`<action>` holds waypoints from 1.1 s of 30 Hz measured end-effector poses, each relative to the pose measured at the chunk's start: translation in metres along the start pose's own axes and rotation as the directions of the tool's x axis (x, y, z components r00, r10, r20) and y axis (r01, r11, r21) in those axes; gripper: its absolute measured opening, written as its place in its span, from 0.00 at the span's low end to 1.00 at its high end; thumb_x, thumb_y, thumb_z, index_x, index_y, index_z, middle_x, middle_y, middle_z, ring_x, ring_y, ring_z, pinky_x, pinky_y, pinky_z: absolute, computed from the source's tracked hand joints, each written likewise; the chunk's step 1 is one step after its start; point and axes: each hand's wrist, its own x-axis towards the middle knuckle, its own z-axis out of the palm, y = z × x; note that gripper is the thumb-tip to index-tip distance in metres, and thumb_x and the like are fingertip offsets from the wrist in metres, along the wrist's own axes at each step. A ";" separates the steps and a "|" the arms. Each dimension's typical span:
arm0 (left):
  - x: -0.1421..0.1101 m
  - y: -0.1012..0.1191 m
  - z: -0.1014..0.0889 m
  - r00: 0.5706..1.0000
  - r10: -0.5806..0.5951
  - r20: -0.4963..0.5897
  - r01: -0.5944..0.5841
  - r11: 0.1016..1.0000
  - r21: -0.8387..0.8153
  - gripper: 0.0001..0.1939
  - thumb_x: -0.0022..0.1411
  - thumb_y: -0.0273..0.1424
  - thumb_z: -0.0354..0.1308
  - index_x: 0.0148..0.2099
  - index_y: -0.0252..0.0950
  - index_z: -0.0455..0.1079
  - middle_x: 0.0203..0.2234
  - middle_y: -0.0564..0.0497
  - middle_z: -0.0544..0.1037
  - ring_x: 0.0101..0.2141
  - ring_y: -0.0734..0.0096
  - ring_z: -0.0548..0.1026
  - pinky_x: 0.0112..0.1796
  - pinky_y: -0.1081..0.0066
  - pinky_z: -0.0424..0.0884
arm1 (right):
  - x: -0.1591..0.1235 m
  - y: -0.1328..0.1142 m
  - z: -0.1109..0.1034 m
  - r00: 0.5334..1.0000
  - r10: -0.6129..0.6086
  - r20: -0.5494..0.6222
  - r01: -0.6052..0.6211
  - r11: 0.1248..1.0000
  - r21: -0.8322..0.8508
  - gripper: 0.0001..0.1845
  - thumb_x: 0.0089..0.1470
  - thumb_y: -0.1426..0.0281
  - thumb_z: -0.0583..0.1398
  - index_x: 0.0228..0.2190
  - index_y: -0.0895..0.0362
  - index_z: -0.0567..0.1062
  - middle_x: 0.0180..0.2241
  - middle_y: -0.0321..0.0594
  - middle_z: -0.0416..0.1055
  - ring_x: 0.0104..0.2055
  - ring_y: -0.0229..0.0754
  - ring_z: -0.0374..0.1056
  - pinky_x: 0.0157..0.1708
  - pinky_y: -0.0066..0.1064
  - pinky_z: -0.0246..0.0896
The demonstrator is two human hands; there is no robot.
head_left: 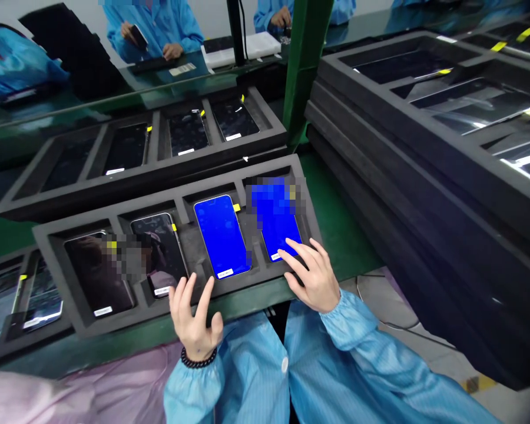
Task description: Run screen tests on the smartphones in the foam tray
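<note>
A dark foam tray (82, 330) lies before me with smartphones in its compartments. The rightmost smartphone (277, 232) has a lit blue screen, and the fingertips of my right hand (311, 274) rest at its lower end, fingers spread. Beside it, another smartphone (221, 235) also glows blue and carries a yellow tab. My left hand (196, 315), fingers apart, is over the tray's near edge, close to the lower ends of this phone and a dark-screened smartphone (161, 253). At the far left lies one more dark smartphone (98, 274). Neither hand grips anything.
Behind stands another foam tray (159, 168) holding dark phones. To the right rises a tall stack of foam trays (357, 141), near a green post (307, 65). More phones sit in a tray (15, 338) at lower left. Co-workers in blue sleeves (181, 26) work across the bench.
</note>
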 end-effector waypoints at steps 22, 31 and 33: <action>0.062 0.006 0.018 0.967 -0.157 0.202 0.155 0.988 0.024 0.35 0.71 0.35 0.48 0.74 0.34 0.40 0.69 0.34 0.56 0.71 0.52 0.49 0.69 0.43 0.38 | -0.001 0.001 0.001 0.992 0.092 -0.088 -0.080 0.988 0.129 0.22 0.62 0.72 0.56 0.56 0.54 0.73 0.57 0.48 0.72 0.58 0.48 0.68 0.60 0.48 0.64; 0.098 0.027 0.021 0.807 -0.551 0.215 0.586 0.701 -0.406 0.31 0.67 0.41 0.53 0.68 0.34 0.59 0.63 0.38 0.68 0.64 0.57 0.64 0.66 0.57 0.57 | -0.003 0.001 0.002 0.987 0.091 -0.130 -0.074 0.989 0.131 0.27 0.62 0.69 0.56 0.63 0.53 0.65 0.60 0.50 0.69 0.59 0.50 0.66 0.60 0.50 0.62; 0.108 0.027 0.017 0.737 -0.624 0.258 0.637 0.516 -0.572 0.29 0.64 0.40 0.55 0.64 0.35 0.64 0.60 0.40 0.72 0.62 0.59 0.68 0.64 0.59 0.62 | -0.004 0.001 0.004 0.973 0.152 -0.176 -0.125 0.980 0.157 0.29 0.63 0.69 0.54 0.64 0.55 0.62 0.59 0.50 0.70 0.59 0.51 0.67 0.59 0.50 0.63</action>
